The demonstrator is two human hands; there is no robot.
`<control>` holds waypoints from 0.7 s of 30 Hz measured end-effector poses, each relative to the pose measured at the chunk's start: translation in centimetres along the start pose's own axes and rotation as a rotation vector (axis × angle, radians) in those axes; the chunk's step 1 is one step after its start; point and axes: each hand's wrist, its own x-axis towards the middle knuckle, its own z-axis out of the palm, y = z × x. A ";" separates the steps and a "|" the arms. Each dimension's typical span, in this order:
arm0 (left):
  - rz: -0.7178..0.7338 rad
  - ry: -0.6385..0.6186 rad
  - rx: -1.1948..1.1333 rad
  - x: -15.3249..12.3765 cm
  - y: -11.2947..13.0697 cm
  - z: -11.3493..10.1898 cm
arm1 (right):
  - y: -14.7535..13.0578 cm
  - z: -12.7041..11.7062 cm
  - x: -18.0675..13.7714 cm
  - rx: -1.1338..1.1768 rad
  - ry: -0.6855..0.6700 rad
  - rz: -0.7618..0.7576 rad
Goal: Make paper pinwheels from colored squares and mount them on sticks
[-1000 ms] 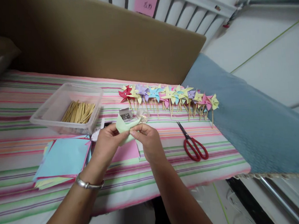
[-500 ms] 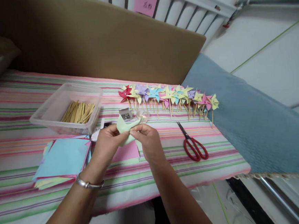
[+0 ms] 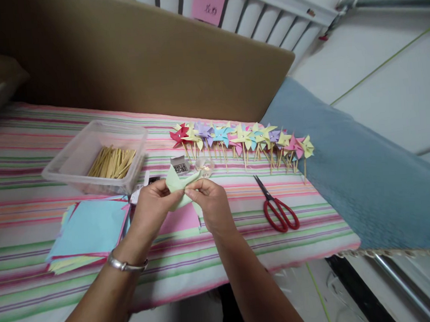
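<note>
A pale green paper piece (image 3: 178, 182), partly folded, is pinched between both hands above the striped cloth (image 3: 31, 289). My left hand (image 3: 152, 208) grips its left side with closed fingers; a silver bracelet sits on that wrist. My right hand (image 3: 211, 206) pinches its right side with thumb and fingers. A pink paper square (image 3: 180, 219) lies flat under the hands. Just beyond the hands stand a small box of pins (image 3: 180, 164) and a small clear dish (image 3: 204, 165).
A clear plastic tub (image 3: 75, 159) with wooden sticks stands at the left. A stack of coloured paper squares (image 3: 90, 230) lies before it. A row of finished paper pinwheels (image 3: 243, 138) lies at the back. Red scissors (image 3: 278, 211) lie to the right. A blue cloth (image 3: 369, 188) covers the right end.
Both hands have stayed in place, shifting their fingers only slightly on the green paper.
</note>
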 end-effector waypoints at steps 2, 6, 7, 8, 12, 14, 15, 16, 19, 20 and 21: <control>0.008 0.006 0.004 0.0 -0.1 0.0 | 0.1 0.0 -0.1 -0.030 0.004 -0.005; 0.024 0.005 0.014 0.0 -0.3 -0.1 | 0.1 0.0 -0.1 -0.067 0.010 -0.006; 0.026 0.005 0.019 0.1 -0.3 -0.1 | 0.1 0.0 -0.1 -0.071 0.013 -0.004; 0.026 0.005 0.022 0.1 -0.3 -0.1 | 0.1 0.0 -0.1 -0.074 0.016 -0.003; 0.019 0.013 0.023 0.1 -0.3 0.0 | 0.2 0.0 0.0 -0.077 0.020 -0.001; 0.022 0.018 0.025 0.2 -0.3 0.0 | 0.3 0.0 0.0 -0.092 0.022 -0.004; 0.024 0.020 0.029 0.2 -0.3 0.0 | 0.3 0.0 0.0 -0.099 0.023 -0.004; 0.025 0.020 0.033 0.2 -0.3 0.0 | 0.4 0.0 0.1 -0.105 0.024 -0.003; 0.026 0.019 0.044 0.1 -0.5 0.0 | 0.6 0.0 0.1 -0.100 0.029 0.002; 0.027 0.020 0.045 0.1 -0.5 0.0 | 0.6 0.0 0.1 -0.093 0.029 0.003; 0.027 0.020 0.045 0.1 -0.5 -0.1 | 0.7 0.1 0.2 -0.084 0.028 0.005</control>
